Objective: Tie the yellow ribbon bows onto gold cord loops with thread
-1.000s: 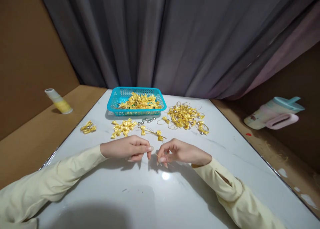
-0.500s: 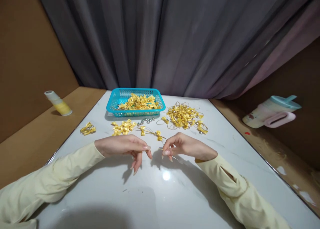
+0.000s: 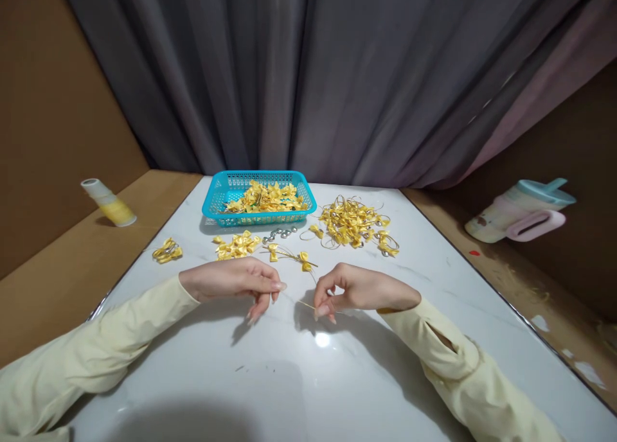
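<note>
My right hand (image 3: 354, 289) pinches a thin gold cord (image 3: 304, 304) between thumb and fingertips, the cord's end poking out to the left. My left hand (image 3: 236, 282) is apart from it, thumb and index finger pressed together, the other fingers hanging loose. Whatever that pinch holds, if anything, is too fine to make out. Just beyond the hands lie two yellow ribbon bows (image 3: 304, 261) with gold cord around them. A fine line runs from the nearer bow toward my right hand.
A blue basket (image 3: 212, 209) with yellow bows stands at the back. Before it lie loose bows (image 3: 238, 245) and silver beads (image 3: 279, 235). A heap of corded bows (image 3: 351, 220) sits right, a small bundle (image 3: 168, 250) left. A tumbler (image 3: 520, 211) and a yellow spool (image 3: 110, 204) flank the table.
My right hand has lowered its fingertips with the cord, which now slants down toward them. My left hand has drawn slightly left, widening the gap between the hands.
</note>
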### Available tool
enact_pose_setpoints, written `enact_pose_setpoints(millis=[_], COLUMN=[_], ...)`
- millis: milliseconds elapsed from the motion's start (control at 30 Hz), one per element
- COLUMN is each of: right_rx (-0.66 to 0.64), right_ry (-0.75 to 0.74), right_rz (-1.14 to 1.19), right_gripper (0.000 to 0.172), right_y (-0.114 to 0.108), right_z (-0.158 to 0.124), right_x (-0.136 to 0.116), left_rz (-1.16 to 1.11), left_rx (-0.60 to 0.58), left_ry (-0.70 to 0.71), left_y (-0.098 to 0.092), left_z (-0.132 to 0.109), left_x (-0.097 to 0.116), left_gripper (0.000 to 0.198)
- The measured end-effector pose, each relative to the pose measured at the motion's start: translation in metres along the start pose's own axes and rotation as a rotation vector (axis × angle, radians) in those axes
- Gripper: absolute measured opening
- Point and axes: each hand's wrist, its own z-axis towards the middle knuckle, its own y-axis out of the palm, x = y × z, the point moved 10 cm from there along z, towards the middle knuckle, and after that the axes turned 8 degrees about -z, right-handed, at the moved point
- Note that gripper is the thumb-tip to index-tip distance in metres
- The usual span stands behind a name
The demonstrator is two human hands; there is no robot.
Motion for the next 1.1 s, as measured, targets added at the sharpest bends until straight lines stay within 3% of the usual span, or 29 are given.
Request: enact_pose_setpoints(millis=[400, 633, 867, 1100], right_rx=[0.059, 0.103, 0.178, 0.205], right_ry=[0.003, -0.017, -0.015, -0.043], right_rz=[-0.184, -0.220, -0.339, -0.277], right_gripper=[0.015, 0.018, 0.017, 0.014], right_y=[-0.005, -0.010, -0.014, -0.015], right_z=[0.001, 0.000, -0.001, -0.003], right_x=[0.000, 0.000, -0.003, -0.010], left_rz=[0.060, 0.132, 0.086, 0.083], left_rx=[0.015, 0.093, 0.081, 0.219], left_ry=[-0.039, -0.018, -0.005, 0.082], left_y=[0.002, -0.007, -0.004, -0.022], left_z=[-0.002, 0.000, 0.002, 0.000], left_x=[0.000, 0.003, 0.000, 0.010], left_gripper=[0.027, 0.035, 0.032, 0.031])
